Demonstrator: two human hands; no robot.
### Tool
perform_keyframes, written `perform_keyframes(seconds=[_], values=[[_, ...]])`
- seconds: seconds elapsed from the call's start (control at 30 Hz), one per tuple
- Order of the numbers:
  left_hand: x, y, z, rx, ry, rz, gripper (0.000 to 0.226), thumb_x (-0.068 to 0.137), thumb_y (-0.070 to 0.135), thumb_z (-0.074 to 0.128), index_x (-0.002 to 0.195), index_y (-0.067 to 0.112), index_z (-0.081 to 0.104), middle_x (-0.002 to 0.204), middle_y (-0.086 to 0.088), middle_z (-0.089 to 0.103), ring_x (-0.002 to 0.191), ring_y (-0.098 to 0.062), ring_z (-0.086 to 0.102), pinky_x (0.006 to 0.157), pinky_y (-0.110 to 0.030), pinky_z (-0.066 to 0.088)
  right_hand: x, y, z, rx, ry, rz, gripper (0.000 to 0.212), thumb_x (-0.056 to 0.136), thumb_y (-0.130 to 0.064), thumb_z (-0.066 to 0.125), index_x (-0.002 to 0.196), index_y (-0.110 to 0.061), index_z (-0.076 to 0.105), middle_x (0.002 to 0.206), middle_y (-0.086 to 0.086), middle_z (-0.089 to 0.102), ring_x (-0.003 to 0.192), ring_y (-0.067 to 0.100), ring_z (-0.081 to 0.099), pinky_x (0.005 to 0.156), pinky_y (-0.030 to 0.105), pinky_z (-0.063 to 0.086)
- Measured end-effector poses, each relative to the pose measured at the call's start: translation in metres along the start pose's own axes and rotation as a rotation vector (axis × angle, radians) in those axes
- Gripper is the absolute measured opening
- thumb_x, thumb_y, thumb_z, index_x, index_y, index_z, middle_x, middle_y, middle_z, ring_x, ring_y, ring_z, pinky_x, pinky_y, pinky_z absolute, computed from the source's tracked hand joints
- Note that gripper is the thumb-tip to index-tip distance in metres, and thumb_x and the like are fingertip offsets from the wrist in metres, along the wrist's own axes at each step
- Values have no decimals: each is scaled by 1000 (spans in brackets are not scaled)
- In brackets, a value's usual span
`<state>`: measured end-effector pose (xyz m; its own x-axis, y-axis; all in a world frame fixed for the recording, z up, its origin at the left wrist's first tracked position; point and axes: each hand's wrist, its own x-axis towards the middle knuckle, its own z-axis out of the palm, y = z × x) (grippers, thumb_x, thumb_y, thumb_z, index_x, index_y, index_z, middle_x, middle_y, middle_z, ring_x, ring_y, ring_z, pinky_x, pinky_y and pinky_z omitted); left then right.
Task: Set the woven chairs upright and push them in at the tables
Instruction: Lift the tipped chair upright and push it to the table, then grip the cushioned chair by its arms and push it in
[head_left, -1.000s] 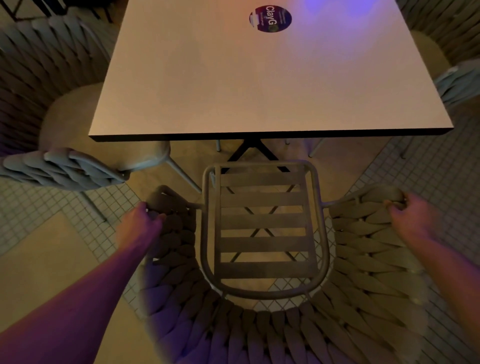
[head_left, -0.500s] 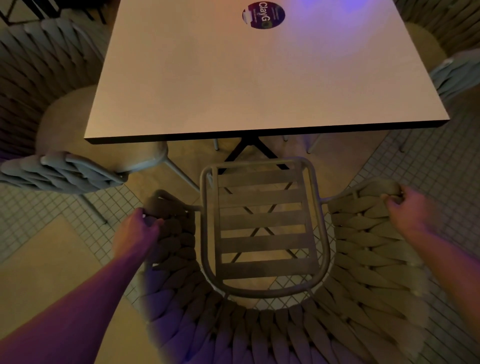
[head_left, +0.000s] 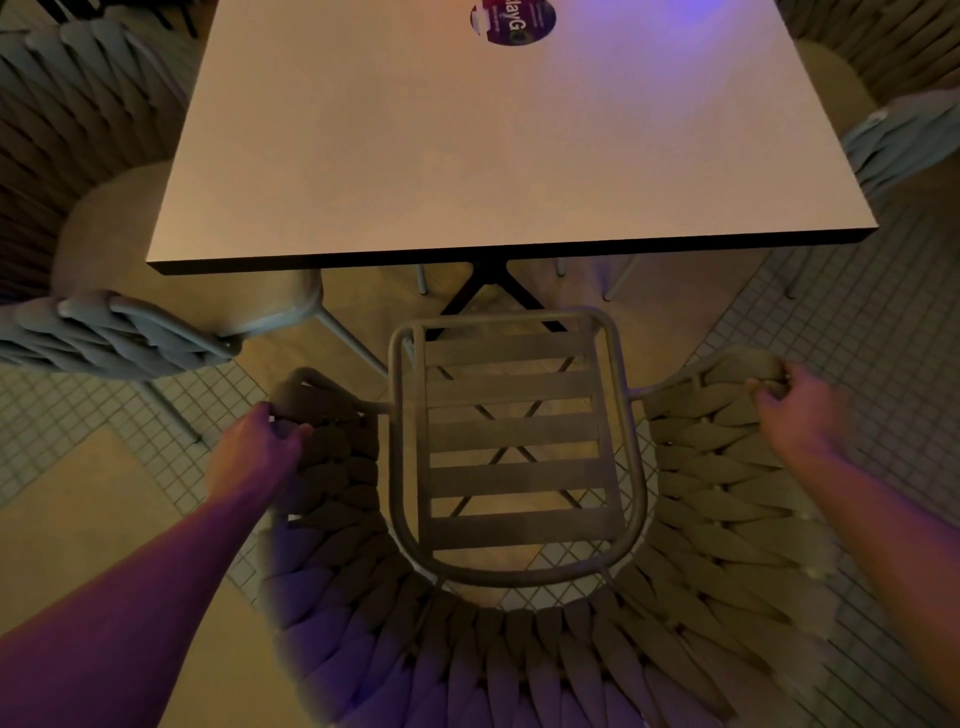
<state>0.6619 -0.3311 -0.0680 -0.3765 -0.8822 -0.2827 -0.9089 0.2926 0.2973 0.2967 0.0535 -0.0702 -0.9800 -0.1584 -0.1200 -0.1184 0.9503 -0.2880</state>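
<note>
A woven chair (head_left: 511, 660) stands upright right below me, its slatted metal seat (head_left: 511, 431) facing a square white table (head_left: 467, 156). The seat's front edge lies a short way short of the table's near edge. My left hand (head_left: 260, 447) is closed around the tip of the left woven armrest. My right hand (head_left: 795, 410) is closed around the tip of the right woven armrest. The chair's legs are hidden under its seat and back.
A second woven chair (head_left: 104, 332) with a round cushion stands at the table's left side. A third woven chair (head_left: 904, 135) stands at the right side. The table's dark cross-shaped base (head_left: 488, 291) lies ahead of the seat. A round purple sticker (head_left: 511, 21) marks the tabletop.
The chair and both hands have edged slightly forward toward the table; the grip on the armrests is unchanged.
</note>
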Motion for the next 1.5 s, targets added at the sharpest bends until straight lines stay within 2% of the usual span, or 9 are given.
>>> perform_keyframes(seconds=[0.27,0.4,0.47,0.53,0.63,0.77,0.9,1.17,1.5], values=[[-3,3,1,6,-20,-20,34,85,38,62,99,8,57,103,-23,65,97,-41,60,72,-44,45,-1,7,-1,0,-9,-16,33,90,-25,58,113,-2,59,98,25,66,91,40,61,66,33,39],[-15,21,-8,53,-56,-61,54,85,43,60,124,7,51,121,-26,54,111,-47,53,87,-52,47,-10,8,-10,92,-83,36,36,89,-21,54,121,-3,55,111,25,61,98,39,59,72,36,44],[-31,42,-10,82,-5,-1,63,85,45,60,136,12,45,129,-25,49,117,-48,47,92,-55,43,-21,6,-17,144,-100,47,48,89,-23,55,133,-7,48,124,24,54,111,39,55,85,41,46],[-53,75,-8,30,-7,114,64,87,44,60,140,13,44,136,-22,48,122,-44,46,97,-54,41,-33,8,-27,185,-112,64,54,89,-30,55,138,-9,44,132,21,50,118,38,50,95,44,44],[-97,137,9,-67,-119,235,60,88,43,59,138,12,48,133,-18,52,122,-36,52,98,-48,44,-45,22,-47,227,-134,38,53,90,-40,53,134,-10,47,131,18,53,116,36,53,91,43,46],[-167,240,49,-53,-189,305,61,88,49,57,138,14,50,139,-12,51,124,-28,51,98,-40,43,-36,75,-87,228,-205,-48,60,92,-49,48,141,-16,42,141,10,50,128,28,48,98,40,42],[-225,340,87,-123,-221,362,60,87,50,57,133,13,54,133,-14,56,123,-28,52,97,-36,41,-18,139,-124,227,-283,-164,60,90,-53,48,141,-22,43,140,5,52,127,24,49,97,39,44],[-304,500,163,-261,-385,356,60,87,48,59,133,9,55,132,-15,59,124,-28,54,103,-35,41,43,229,-168,250,-343,-190,60,88,-55,50,138,-23,46,140,2,52,127,20,50,100,37,43],[-275,623,220,-312,-421,273,61,87,49,57,134,10,54,133,-13,60,122,-26,55,101,-36,42,178,266,-159,204,-461,-221,65,87,-61,46,140,-22,43,144,1,49,129,19,47,98,36,41]])
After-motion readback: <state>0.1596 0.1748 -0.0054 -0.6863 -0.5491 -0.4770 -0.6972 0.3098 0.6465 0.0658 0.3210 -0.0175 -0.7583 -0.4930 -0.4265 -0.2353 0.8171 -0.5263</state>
